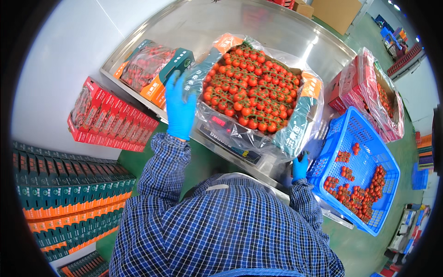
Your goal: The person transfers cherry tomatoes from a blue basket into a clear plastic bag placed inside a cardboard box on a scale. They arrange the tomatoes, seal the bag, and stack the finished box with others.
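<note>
My left hand (180, 107), in a blue glove, is raised with its fingers apart and nothing in it. It is between two cardboard boxes of tomatoes. The larger open box (297, 130), green and orange with a clear plastic liner folded over its sides, rests on a digital scale (225, 133) with a lit red display. Rows of red cherry tomatoes on the vine (251, 91) fill it. My right hand (300, 168), also gloved, is low between this box and a blue plastic crate (391, 173). Something small and dark shows at its fingertips; its grip is unclear.
A wrapped tomato box (164, 81) stands left on the steel table (277, 26). Loose vine tomatoes (360, 200) lie in the crate. Red boxes in plastic (373, 93) stand at right. Stacks of red boxes (110, 119) and green-orange boxes (72, 190) are at left.
</note>
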`<state>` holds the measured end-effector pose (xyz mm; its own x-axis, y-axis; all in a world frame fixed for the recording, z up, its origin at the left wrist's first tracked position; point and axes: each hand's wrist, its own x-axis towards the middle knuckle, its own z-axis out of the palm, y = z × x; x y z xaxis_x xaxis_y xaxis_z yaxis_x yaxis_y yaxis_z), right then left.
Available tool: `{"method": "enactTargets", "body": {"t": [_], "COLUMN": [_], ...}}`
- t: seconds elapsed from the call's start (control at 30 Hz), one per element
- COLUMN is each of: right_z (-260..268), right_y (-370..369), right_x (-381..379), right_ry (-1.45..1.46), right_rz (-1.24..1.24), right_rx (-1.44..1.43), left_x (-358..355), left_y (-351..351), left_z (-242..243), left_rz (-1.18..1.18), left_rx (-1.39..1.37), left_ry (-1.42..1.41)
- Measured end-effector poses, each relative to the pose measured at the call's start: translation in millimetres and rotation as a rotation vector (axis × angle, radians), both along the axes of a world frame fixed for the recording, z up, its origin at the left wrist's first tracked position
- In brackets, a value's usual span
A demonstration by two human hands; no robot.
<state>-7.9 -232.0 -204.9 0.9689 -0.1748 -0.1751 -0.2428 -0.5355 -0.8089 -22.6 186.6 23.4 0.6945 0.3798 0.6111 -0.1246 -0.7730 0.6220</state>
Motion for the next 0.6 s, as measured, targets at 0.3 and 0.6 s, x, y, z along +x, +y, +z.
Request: {"method": "enactTargets", "body": {"t": [0.3, 0.6], "right_z": [203.1, 237.5], "right_y": [98.8, 249.0], "right_x": [-33.6, 53.8], "right_ry": [-0.734, -0.466], "right_rz": [0.02, 0.751], "right_rx": [0.088, -0.906], "left_x": [17.3, 186.0], "left_y": [93.3, 35.6], "left_z": [-6.9, 1.4], "left_rz": [-0.109, -0.128], "left_rx": [-0.197, 0.426], "left_ry": [0.063, 0.811]}}
